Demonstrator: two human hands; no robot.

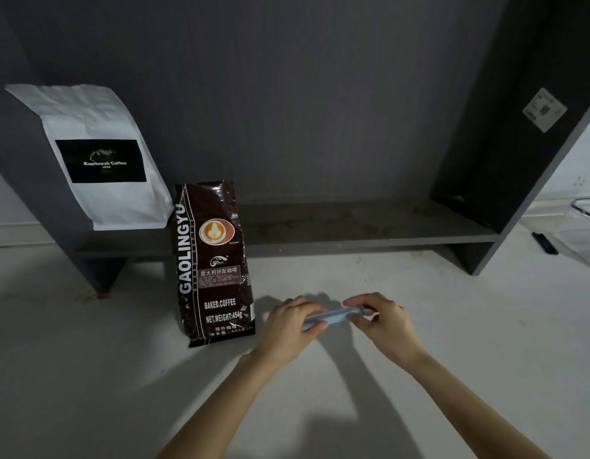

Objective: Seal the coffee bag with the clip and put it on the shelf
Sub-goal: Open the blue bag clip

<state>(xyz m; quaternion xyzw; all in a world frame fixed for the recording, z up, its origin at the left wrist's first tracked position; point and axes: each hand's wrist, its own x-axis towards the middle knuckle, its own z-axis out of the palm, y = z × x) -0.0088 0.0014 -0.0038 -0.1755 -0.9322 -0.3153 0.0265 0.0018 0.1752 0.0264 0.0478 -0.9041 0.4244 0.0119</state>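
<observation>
A dark brown coffee bag (214, 260) marked GAOLINGYU stands upright on the white counter, leaning against the front edge of the grey shelf (353, 226). Just right of the bag, a long pale blue clip (330, 317) is held level above the counter. My left hand (292, 323) grips its left end and my right hand (379, 321) pinches its right end. Both hands are a short way clear of the bag. Whether the clip is open cannot be made out.
A white coffee bag (101, 157) with a black label leans at the shelf's left end. The dark shelf side panel (518, 160) rises on the right. A clear container (585, 223) and a dark object (545, 243) lie at the far right.
</observation>
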